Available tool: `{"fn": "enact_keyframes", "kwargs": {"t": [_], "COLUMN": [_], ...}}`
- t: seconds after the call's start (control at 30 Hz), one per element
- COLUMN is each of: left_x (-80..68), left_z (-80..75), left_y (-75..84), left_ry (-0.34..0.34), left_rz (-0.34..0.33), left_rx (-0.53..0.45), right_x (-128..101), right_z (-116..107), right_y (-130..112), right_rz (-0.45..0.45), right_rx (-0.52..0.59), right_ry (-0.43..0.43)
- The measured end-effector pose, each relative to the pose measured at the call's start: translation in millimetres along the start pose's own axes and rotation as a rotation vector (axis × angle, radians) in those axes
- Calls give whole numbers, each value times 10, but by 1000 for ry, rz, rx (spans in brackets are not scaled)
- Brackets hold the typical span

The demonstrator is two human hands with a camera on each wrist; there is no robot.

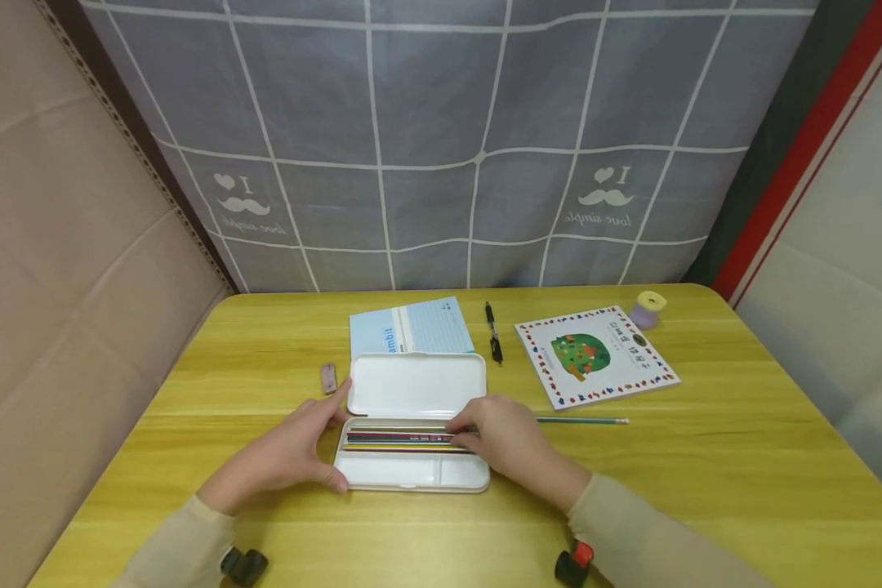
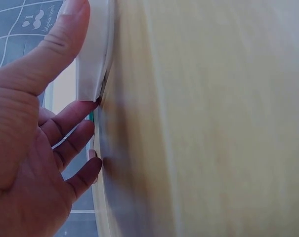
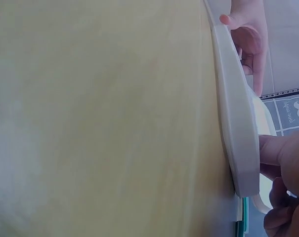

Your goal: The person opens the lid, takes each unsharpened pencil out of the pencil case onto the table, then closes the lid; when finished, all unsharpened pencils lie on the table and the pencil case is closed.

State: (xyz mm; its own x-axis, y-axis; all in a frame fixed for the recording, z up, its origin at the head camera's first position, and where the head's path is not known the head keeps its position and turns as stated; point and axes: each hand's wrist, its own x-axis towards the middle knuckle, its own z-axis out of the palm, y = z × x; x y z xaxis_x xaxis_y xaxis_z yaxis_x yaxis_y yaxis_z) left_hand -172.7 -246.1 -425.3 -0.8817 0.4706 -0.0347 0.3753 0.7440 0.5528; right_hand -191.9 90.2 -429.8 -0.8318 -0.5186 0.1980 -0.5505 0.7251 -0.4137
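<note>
A white pencil case [image 1: 389, 469] lies with its lid [image 1: 417, 385] raised toward the back, several pencils [image 1: 397, 438] side by side in its upper compartment. My left hand [image 1: 294, 445] holds the case's left end, thumb at the front corner and forefinger beside the lid; the left wrist view shows this hand [image 2: 35, 128] spread around the case's edge. My right hand [image 1: 510, 437] reaches over the case's right end and pinches at the pencils with thumb and forefinger; its palm hides their right ends. A green pencil [image 1: 584, 420] with an eraser tip shows to the right, partly behind this hand.
A light blue notebook [image 1: 426, 322] lies behind the lid, a small eraser [image 1: 328, 378] left of it. Farther right are a black pen [image 1: 493, 333], a picture book [image 1: 595, 357] and a purple-and-yellow container [image 1: 648, 309]. A grey checked cloth [image 1: 426, 204] hangs behind the table.
</note>
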Motion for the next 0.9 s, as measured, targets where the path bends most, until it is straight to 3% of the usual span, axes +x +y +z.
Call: {"fn": "enact_keyframes", "kwargs": {"t": [0.33,0.53,0.73,0.9], "left_x": [-1,3,2,3], "left_z": [-16,-15,-15,-18], "left_y": [2,8,5,4], "left_ry": [4,6,6,5], "left_rz": [-5,-3,0,1], "left_rx": [-4,-9,0,6], "right_x": [-16,-38,-98,-161], "right_z": [4,-51,-169,-284], "right_y": [-3,77,241,384], "right_rz": [-61,-64,-60,-71], "right_rx": [46,184,366,396], "right_ry": [51,110,111,150]}}
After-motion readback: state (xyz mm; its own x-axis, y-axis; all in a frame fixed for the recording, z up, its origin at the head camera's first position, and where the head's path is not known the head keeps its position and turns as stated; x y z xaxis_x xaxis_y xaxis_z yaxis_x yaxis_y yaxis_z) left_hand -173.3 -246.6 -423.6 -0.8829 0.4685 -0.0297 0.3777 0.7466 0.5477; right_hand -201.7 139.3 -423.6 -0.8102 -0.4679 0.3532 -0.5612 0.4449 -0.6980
